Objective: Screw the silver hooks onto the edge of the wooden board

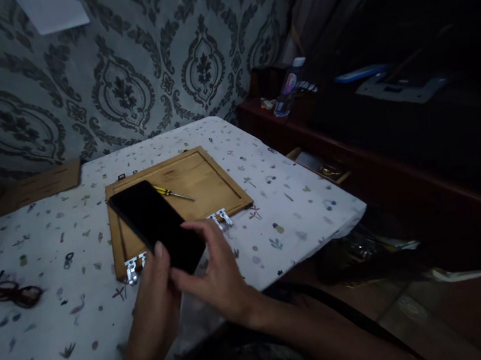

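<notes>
A smartphone (pixel 155 223) with a dark screen is held tilted above the table by both of my hands. My left hand (pixel 156 300) grips its lower left side, thumb along the edge. At its lower right corner is my right hand (pixel 219 271), thumb near the bottom edge and fingers around the side. Under and beyond the phone lies a wooden cabinet door (pixel 205 179) with a recessed panel. Metal hinges (pixel 221 218) are fixed along its near edge, partly hidden by my hands. A yellow-handled screwdriver (pixel 174 193) rests on the panel, its handle end behind the phone.
The patterned tablecloth (pixel 273 258) covers the table. Eyeglasses (pixel 13 291) lie at the left, and a cardboard piece (pixel 41 185) sits by the wall. A plastic bottle (pixel 289 88) stands on dark furniture at the right, where a drawer (pixel 316 167) is pulled out beside the table edge.
</notes>
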Motion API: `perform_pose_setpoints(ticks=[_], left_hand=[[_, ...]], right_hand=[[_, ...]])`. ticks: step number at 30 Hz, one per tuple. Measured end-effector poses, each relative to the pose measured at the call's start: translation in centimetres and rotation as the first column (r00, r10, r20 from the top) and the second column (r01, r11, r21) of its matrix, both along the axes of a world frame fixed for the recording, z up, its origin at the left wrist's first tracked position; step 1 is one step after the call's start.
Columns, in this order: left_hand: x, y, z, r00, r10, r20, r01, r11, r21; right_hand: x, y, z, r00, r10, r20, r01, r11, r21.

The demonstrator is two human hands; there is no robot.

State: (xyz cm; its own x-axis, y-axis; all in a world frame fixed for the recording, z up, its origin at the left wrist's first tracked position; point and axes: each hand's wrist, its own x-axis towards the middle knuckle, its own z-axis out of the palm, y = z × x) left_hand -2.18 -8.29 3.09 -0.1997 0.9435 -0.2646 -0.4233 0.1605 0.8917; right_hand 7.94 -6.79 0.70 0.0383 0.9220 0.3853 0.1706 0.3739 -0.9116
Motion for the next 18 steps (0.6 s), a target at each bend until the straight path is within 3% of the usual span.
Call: perform_pose_setpoints(ticks=[4, 7, 9, 11, 15, 18], left_hand=[[-1.0, 0.1, 0.4, 0.976, 0.148, 0.160, -0.131, 0.985, -0.114], [-2.6, 0.7, 1.4, 0.970, 0.188, 0.153, -0.175, 0.980, -0.099], [-3.8, 1.1, 1.9, 0.978, 0.162, 0.129, -0.152, 0.984, -0.088], [-5.0, 1.4, 2.2, 0.985, 0.129, 0.114, -0.121, 0.990, -0.071], [-6.8, 2.2, 2.5, 0.988, 0.122, 0.100, -0.120, 0.992, -0.024], [-7.4, 2.7, 2.8, 0.986, 0.152, 0.071, -0.151, 0.988, -0.020]], right_hand=[[-1.2, -0.8, 0.1, 0.967, 0.084, 0.240, -0.116, 0.986, 0.120], [-0.1, 1.1, 1.7, 0.919, 0.199, 0.340, -0.260, 0.955, 0.144], [1.1, 4.2, 2.7, 0.885, 0.258, 0.387, -0.289, 0.957, 0.022], [2.1, 8.2, 2.9, 0.852, 0.236, 0.467, -0.249, 0.968, -0.035], [1.8, 15.5, 1.5, 0.768, 0.190, 0.612, -0.175, 0.981, -0.084], [0.1, 18.2, 0.1, 0.718, 0.222, 0.660, -0.201, 0.973, -0.109]])
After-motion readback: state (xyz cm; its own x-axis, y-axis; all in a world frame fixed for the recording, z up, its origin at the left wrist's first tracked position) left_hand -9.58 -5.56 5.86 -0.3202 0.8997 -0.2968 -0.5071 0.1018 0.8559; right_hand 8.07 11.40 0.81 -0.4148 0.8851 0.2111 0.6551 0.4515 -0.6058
